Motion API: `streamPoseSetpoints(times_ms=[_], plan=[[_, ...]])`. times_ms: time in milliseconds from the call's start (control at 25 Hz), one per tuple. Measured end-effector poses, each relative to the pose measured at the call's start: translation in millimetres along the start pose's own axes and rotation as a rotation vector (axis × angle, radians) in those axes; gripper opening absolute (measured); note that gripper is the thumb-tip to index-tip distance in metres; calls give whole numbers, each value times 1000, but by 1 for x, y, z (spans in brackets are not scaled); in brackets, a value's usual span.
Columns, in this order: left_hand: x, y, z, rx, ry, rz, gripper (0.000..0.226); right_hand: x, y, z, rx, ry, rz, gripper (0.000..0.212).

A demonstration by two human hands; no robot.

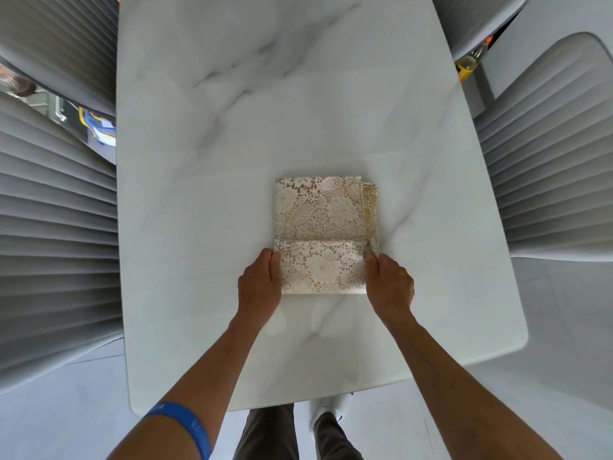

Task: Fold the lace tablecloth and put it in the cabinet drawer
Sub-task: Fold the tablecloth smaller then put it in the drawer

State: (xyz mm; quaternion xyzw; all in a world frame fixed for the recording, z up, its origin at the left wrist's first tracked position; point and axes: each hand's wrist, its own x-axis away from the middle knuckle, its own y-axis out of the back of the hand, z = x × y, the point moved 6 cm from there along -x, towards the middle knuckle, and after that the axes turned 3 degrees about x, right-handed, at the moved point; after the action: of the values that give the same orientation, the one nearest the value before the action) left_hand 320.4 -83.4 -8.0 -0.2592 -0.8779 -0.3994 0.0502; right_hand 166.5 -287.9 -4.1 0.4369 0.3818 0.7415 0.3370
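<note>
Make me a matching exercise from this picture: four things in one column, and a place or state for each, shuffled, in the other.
Things:
1. lace tablecloth
2. left hand
3. right hand
4. blue wristband

Places or states:
A. grips the cloth's right edge
B. round the left forearm
C. folded small, flat on the marble table
D. grips the cloth's left edge

Pairs: 1-C, 2-D, 3-A, 4-B

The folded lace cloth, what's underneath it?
The lace tablecloth lies on the white marble table. Yellow-patterned inner layers peek out at its right edge; anything else beneath is covered.

white marble table point(232, 127), folded lace tablecloth point(318, 214) on it
</note>
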Motion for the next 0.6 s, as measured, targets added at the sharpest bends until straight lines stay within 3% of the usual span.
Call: streamPoseSetpoints(times_ms=[80, 160, 240, 320, 440, 480, 520, 600], plan=[[-6, -1, 1, -24, 5, 15, 26, 14, 13, 12, 19, 69, -207, 18], [-6, -1, 1, -46, 5, 9, 27, 40, 9, 45, 106, 450, -347, 25], [-7, -1, 2, -54, 4, 14, 27, 56, -25, 60, 256, 758, -170, 43], [-8, -3, 3, -34, 28, 49, 26, 45, -44, 58, 382, 737, -10, 58], [-11, 7, -3, -42, 93, -41, 11, 29, -54, 52, 469, 696, 39, 63], [-12, 11, -13, -130, -7, -80, 8, 29, -56, 51, 464, 692, 59, 64], [-11, 10, -26, -271, -188, -80, 27, 29, -58, 52, 451, 687, 70, 65], [-11, -2, -39, -500, -565, 110, 59, 26, -55, 52, 436, 700, 107, 71]])
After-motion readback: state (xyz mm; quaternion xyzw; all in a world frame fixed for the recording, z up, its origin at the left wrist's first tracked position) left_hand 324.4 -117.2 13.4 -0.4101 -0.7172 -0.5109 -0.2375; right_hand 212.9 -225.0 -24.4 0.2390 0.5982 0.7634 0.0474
